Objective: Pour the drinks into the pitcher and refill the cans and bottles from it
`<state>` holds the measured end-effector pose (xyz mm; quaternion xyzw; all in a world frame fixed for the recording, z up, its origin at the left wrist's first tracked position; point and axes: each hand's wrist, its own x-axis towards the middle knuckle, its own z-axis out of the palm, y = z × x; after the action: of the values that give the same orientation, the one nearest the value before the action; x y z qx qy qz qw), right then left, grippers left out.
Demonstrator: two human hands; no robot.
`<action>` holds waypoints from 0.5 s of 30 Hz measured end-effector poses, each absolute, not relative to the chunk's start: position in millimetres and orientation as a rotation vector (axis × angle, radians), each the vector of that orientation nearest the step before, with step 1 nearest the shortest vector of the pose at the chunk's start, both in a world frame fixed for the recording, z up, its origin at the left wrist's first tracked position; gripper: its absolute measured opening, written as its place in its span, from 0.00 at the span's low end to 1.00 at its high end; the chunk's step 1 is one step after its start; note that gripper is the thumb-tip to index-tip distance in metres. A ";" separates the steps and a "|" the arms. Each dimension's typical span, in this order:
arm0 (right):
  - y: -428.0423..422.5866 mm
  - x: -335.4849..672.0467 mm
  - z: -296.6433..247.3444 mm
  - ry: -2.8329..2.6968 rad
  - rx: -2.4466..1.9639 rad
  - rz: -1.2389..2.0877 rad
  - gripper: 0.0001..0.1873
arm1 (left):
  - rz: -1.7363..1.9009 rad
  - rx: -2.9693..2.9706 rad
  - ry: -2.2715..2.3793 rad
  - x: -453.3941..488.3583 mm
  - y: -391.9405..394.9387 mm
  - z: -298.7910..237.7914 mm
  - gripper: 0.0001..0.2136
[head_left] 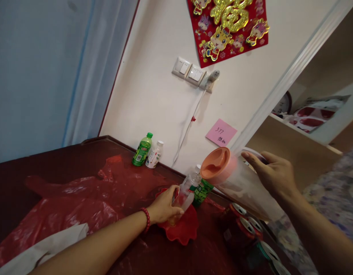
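Observation:
My left hand [166, 206], with a red bead bracelet at the wrist, is closed around a clear plastic bottle [186, 193]. The bottle leans to the right over a red scalloped dish [182, 231]. My right hand [275, 173] grips the handle of a frosted pitcher [245, 187] with an orange lid [216, 166]. The pitcher is tipped left, its lid close to the bottle's mouth. Whether liquid flows between them I cannot make out. Just behind the bottle stands a green-labelled bottle [202, 191], partly hidden.
A green drink bottle [142, 149] and a small white-capped bottle [155, 154] stand by the wall. Several drink cans [245, 227] are at the right edge. A red plastic bag [79, 198] covers the left tabletop. A cable [186, 131] hangs from the socket.

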<state>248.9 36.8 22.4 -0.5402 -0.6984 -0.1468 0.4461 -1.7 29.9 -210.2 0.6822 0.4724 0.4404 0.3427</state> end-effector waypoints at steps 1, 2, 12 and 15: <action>36.5 249.0 22.5 -1.728 -1.345 -0.356 0.34 | 1.145 1.773 1.230 -1.6 29.9 -209.9 0.31; 36.4 249.1 22.5 -1.727 -1.352 -0.352 0.34 | 1.144 1.770 1.231 -1.5 29.7 -209.6 0.31; 40.1 249.3 19.6 -1.740 -1.316 -0.365 0.34 | 1.150 1.761 1.215 -2.2 28.1 -208.9 0.31; 39.5 250.4 19.0 -1.734 -1.321 -0.360 0.34 | 1.152 1.769 1.216 -2.3 28.2 -209.0 0.31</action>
<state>250.4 39.5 19.0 -0.5342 -0.7012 -0.1453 0.4492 -2.3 28.2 -209.0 0.6814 0.4684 0.4439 0.3454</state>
